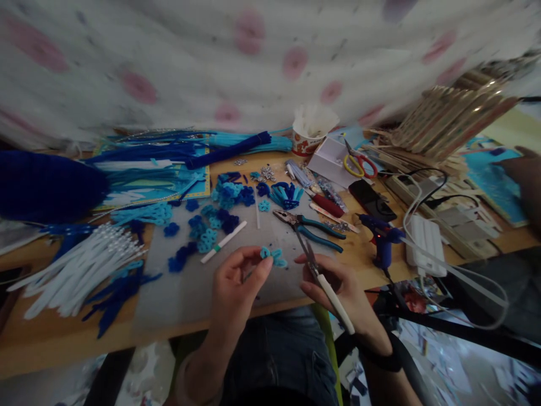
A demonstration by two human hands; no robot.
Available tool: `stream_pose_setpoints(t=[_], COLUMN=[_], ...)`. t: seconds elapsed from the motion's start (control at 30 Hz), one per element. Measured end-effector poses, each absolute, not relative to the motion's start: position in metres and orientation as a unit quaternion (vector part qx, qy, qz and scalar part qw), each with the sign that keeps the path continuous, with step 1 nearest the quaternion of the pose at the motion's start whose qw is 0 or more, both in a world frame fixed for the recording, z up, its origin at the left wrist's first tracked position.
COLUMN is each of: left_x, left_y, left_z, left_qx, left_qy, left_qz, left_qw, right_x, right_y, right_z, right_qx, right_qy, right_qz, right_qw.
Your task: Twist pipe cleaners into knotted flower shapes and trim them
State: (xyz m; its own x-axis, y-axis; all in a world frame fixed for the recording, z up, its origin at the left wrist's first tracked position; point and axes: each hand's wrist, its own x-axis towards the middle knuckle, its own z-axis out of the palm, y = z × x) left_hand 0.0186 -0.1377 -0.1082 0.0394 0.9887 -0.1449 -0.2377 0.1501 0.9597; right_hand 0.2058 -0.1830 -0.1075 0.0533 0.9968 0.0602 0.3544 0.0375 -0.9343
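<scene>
Between the thumb and fingers of my left hand [239, 282] is a light blue pipe cleaner flower [275, 258], its loops pointing right. My right hand [338, 285] grips white-handled scissors [333, 299], blades slanting up and left, a short way right of the flower and apart from it. Both hands are over the grey mat [177, 304] at the table's front edge. Beyond them rest blue-handled pliers [319, 228] and a white stick with a green band [224, 242]. Left of these, finished blue pipe cleaner flowers [207, 239] are clustered.
White stems [84, 270] and bundled blue pipe cleaners [156, 152] fill the left side. To the right are a glue gun [382, 239], a phone [372, 200], red-yellow scissors [359, 164] and a corded power strip [443, 208]. Another person's hand [522, 169] is at the far right.
</scene>
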Motion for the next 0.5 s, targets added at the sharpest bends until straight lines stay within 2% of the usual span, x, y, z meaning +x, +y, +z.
stream_pose_setpoints(t=[0.1,0.23,0.5], left_x=[0.007,-0.009,-0.021], left_y=[-0.126,-0.105,-0.081], left_z=[-0.106,-0.096,-0.083], left_qx=[0.466,0.59,0.67], left_qy=[0.461,0.452,0.405], left_qz=[0.479,0.396,0.353], left_qw=[0.584,0.538,0.512], right_x=[0.221,0.233,0.247], right_y=[-0.182,-0.18,-0.175], right_z=[-0.097,-0.086,-0.074], right_qx=[-0.586,-0.561,-0.531], right_qy=[-0.659,-0.727,-0.761], right_qz=[0.306,0.244,0.258], right_qw=[0.359,0.313,0.27])
